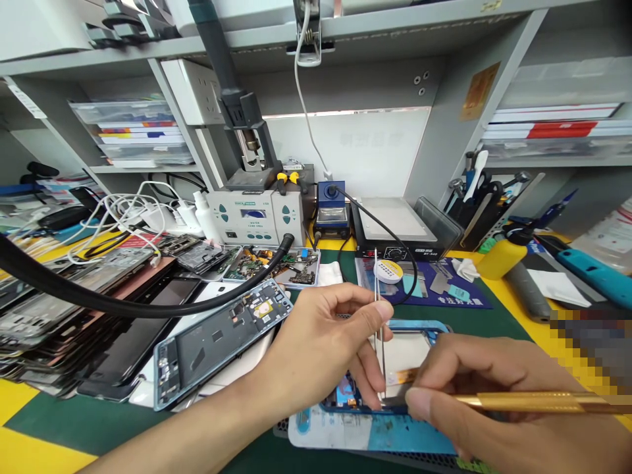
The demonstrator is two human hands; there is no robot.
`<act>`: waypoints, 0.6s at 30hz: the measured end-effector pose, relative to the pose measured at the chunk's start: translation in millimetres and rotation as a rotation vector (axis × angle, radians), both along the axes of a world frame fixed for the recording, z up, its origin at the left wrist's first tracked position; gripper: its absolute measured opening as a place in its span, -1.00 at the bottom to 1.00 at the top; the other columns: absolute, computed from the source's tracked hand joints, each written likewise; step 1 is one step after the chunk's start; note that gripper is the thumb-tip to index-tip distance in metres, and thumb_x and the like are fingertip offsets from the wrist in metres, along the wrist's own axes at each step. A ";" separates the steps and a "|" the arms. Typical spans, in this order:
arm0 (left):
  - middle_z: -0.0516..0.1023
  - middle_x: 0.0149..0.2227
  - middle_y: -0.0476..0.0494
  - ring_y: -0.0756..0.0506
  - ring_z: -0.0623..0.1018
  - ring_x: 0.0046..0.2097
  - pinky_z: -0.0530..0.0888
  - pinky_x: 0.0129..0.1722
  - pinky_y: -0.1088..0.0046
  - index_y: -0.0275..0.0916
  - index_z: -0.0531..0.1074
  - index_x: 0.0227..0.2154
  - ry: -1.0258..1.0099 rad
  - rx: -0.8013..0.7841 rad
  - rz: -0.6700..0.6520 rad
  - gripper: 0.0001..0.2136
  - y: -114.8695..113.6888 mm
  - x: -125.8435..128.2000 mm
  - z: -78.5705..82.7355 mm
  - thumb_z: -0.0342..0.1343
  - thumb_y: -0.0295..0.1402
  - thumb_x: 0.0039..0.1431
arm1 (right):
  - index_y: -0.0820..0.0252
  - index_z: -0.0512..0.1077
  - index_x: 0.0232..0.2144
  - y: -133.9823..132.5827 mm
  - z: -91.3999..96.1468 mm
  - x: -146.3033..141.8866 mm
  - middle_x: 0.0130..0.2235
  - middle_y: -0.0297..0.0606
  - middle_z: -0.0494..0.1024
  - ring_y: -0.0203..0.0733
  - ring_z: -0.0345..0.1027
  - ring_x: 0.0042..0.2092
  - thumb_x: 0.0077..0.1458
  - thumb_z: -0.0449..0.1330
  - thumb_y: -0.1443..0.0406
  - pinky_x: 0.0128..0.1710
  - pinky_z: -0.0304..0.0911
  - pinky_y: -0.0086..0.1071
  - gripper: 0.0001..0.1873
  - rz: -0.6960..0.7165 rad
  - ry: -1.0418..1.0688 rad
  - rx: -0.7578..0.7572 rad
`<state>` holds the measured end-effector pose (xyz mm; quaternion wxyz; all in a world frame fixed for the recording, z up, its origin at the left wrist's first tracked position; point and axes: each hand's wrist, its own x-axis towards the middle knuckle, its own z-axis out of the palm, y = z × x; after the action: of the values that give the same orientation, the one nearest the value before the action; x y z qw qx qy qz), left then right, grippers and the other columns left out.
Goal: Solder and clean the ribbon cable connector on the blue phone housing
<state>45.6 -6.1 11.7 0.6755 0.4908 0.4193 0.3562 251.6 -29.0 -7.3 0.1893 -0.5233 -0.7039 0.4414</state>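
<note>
An opened blue-framed phone (395,359) lies on a blue-and-white mat (345,434) in front of me. My left hand (326,342) pinches thin metal tweezers (378,309) that stand nearly upright, tips down in the phone's lower part. My right hand (474,388) is closed round a gold-coloured tool (533,400) that lies nearly level, its tip close to the tweezers' tips, beside an orange flex strip (403,376). My hands hide the spot where the tips meet.
Another opened phone frame (217,339) lies left of my hands under a thick black hose (123,304). Stacked phones (54,309) fill the left side. A rework station (251,217), a parts tray (276,263), a hot plate (395,227), a solder reel (388,270) and a yellow bottle (501,255) stand behind.
</note>
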 end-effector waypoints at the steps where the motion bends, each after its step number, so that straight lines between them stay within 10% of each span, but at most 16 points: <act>1: 0.50 -0.68 -0.06 0.00 0.48 -0.70 0.42 -0.69 0.61 -0.27 0.44 -0.41 -0.001 0.000 0.000 -0.70 0.2 0.2 -0.2 0.15 -0.15 0.34 | 0.08 0.47 -0.51 0.3 -0.6 0.2 -0.60 -0.39 0.43 -0.30 0.17 -0.56 0.19 0.24 0.03 -0.61 -0.02 -0.48 -0.66 0.004 0.004 -0.002; 18: 0.53 -0.66 -0.08 0.01 0.49 -0.69 0.45 -0.69 0.61 -0.31 0.50 -0.37 -0.139 -0.013 -0.039 -0.70 3.2 -5.1 -6.4 0.14 -0.18 0.37 | 0.10 0.46 -0.51 1.1 8.5 0.6 -0.62 -0.42 0.41 -0.36 0.12 -0.58 0.15 0.28 -0.03 -0.61 -0.06 -0.48 -0.62 0.011 0.088 -0.099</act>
<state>40.5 -2.9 5.2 0.7130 0.4686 0.3642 0.3734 252.2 -27.9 1.2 0.1915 -0.5083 -0.6751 0.4992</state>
